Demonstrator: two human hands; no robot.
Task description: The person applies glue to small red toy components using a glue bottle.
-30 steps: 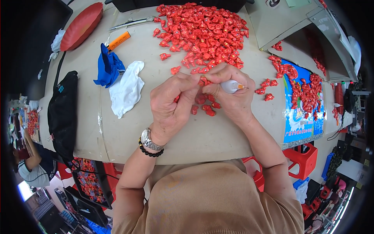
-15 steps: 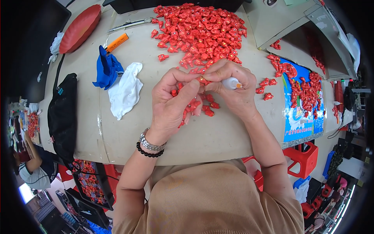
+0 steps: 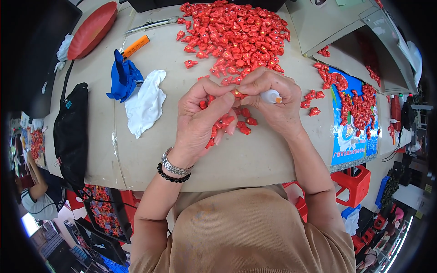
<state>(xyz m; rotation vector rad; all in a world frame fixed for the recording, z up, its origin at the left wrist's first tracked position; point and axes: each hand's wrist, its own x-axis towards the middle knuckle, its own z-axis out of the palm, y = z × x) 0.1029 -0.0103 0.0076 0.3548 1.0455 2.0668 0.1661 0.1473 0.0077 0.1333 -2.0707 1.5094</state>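
My left hand (image 3: 200,119) pinches one small red plastic piece (image 3: 237,93) between thumb and fingertips, and several more red pieces show under its palm. My right hand (image 3: 273,101) meets it at that same piece while gripping a small white bottle with an orange tip (image 3: 271,96). Both hands hover over the beige table (image 3: 255,159), just in front of a big heap of red pieces (image 3: 234,34). A few loose red pieces (image 3: 243,123) lie under the hands.
A white cloth (image 3: 146,103) and a blue cloth (image 3: 122,77) lie left, beside an orange cutter (image 3: 135,46), a red oval lid (image 3: 93,28) and a black bag (image 3: 71,132). More red pieces fill a blue tray (image 3: 357,111) at right. A person's arm (image 3: 34,179) shows far left.
Both hands have lifted slightly and drawn closer together around one red piece; the white bottle in my right hand has tilted with them. The heap has not moved.
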